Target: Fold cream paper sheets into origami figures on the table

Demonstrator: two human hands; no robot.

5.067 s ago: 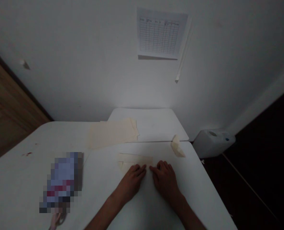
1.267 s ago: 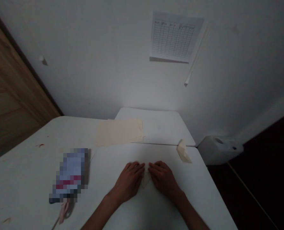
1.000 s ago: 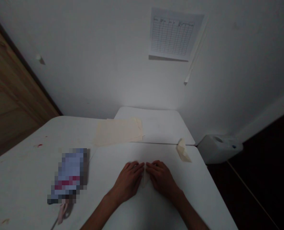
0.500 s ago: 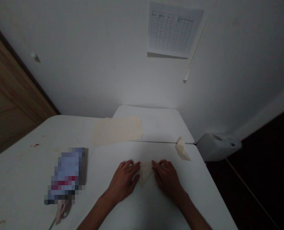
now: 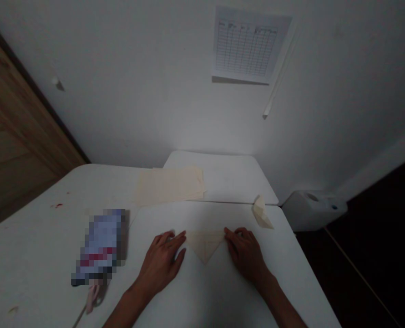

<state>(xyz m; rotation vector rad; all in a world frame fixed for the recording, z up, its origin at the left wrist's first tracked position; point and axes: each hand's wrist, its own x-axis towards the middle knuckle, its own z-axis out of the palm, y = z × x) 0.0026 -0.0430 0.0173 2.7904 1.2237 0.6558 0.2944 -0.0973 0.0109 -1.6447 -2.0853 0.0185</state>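
Observation:
A cream sheet of paper folded into a triangle lies flat on the white table, its point towards me and crease lines showing on it. My left hand rests at its left corner, fingers stretched out and the fingertips at the paper's edge. At the right corner my right hand touches the paper with its index fingertip, the other fingers loosely bent and apart. Neither hand grips the paper. Right of my right hand stands a small folded paper piece of the same cream colour.
A stack of cream paper sheets lies at the back. On the left is a pixelated blue and red item with a pinkish strap. A white plastic container stands beyond the table's right edge. A printed chart hangs on the wall.
My hands have moved apart, the left one outward to the left and the right one slightly to the right. More of the folded triangle shows between them. The view has shifted slightly.

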